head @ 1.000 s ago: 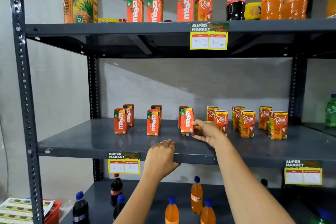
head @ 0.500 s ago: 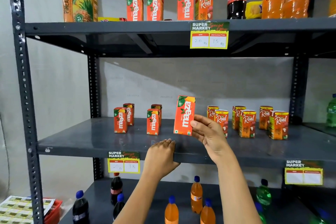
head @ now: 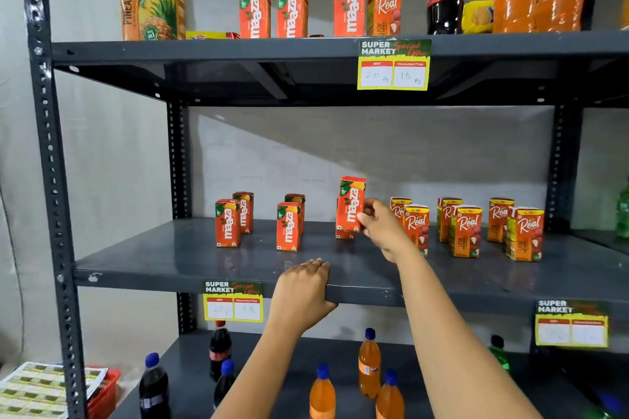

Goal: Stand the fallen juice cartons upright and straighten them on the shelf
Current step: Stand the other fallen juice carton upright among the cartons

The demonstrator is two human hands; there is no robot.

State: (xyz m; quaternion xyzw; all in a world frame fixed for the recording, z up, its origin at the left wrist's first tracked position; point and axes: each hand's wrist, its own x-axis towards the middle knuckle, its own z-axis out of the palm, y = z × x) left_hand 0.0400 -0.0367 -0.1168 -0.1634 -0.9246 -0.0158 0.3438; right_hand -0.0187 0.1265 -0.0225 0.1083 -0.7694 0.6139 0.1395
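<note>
Our right hand (head: 381, 224) pinches an orange cardboard Maaza juice carton (head: 350, 204) mid-frame, upright (base lifted, another carton behind). Our left hand (head: 303, 292) curls over the grey metal shelf (head: 170, 262) edge, holding nothing else.

Middle shelf (head: 170, 262): Maaza cartons (head: 227, 223) left, Real cartons (head: 464, 231) right; bottles (head: 369, 362) on shelf below.

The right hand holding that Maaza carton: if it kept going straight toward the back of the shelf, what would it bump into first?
Probably the other Maaza carton standing just behind the held Maaza carton in the right hand; beyond that, the wall. Depth is unclear.
</note>
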